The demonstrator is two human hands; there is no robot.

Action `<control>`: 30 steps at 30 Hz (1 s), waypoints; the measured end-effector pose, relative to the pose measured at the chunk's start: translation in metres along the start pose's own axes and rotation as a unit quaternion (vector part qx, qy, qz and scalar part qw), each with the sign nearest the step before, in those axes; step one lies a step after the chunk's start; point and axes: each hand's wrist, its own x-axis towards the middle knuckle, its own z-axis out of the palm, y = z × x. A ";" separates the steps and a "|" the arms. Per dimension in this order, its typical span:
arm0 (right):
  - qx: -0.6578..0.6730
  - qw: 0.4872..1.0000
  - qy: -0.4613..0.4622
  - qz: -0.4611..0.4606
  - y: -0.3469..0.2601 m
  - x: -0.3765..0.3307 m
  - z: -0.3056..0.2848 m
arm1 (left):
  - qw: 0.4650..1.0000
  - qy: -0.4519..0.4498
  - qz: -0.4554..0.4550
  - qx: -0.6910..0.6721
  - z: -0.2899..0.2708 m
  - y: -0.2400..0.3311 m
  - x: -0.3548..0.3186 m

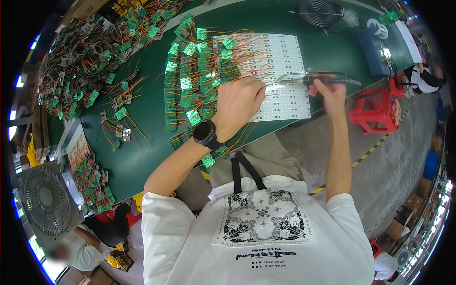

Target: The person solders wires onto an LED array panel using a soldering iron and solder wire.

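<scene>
My right hand [330,92] is closed round a soldering iron [350,81] with a thin curved feed tube along it. The iron's tip points left over a white panel [289,102] dotted with rows of small pads. My left hand [240,102], a black watch [207,135] on its wrist, rests at the panel's left part with fingers curled; what they pinch is hidden. Beside it lie rows of small green circuit boards [186,84], their red and yellow wires [254,47] reaching across the panel.
A large heap of wired circuit boards [85,66] covers the table's far left. At the far right stand a blue soldering station [374,50], a solder reel [377,28] and a round black fan [318,12]. A red stool [375,111] is beyond the table's right edge.
</scene>
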 end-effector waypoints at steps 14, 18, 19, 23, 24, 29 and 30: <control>0.015 0.999 0.031 -0.014 0.007 0.004 -0.006 | 1.000 -0.010 0.007 0.011 -0.002 -0.001 0.000; 0.028 0.999 0.034 0.026 0.005 0.007 -0.011 | 0.999 0.031 -0.010 -0.018 -0.004 0.005 0.001; 0.062 0.997 0.034 0.035 0.003 0.007 -0.012 | 0.999 0.034 -0.010 -0.017 -0.004 0.004 0.002; 0.095 0.994 0.016 0.049 -0.003 0.006 -0.011 | 0.992 0.022 0.005 -0.125 -0.006 -0.002 0.006; 0.095 0.994 0.016 0.049 -0.003 0.006 -0.011 | 0.990 0.007 0.005 -0.139 -0.006 -0.001 0.007; 0.051 0.998 0.015 0.016 0.004 0.003 -0.013 | 0.993 -0.059 0.060 -0.079 -0.006 -0.003 0.006; 0.050 0.998 0.018 0.015 0.004 0.003 -0.013 | 0.992 -0.059 0.085 -0.073 -0.006 -0.003 0.006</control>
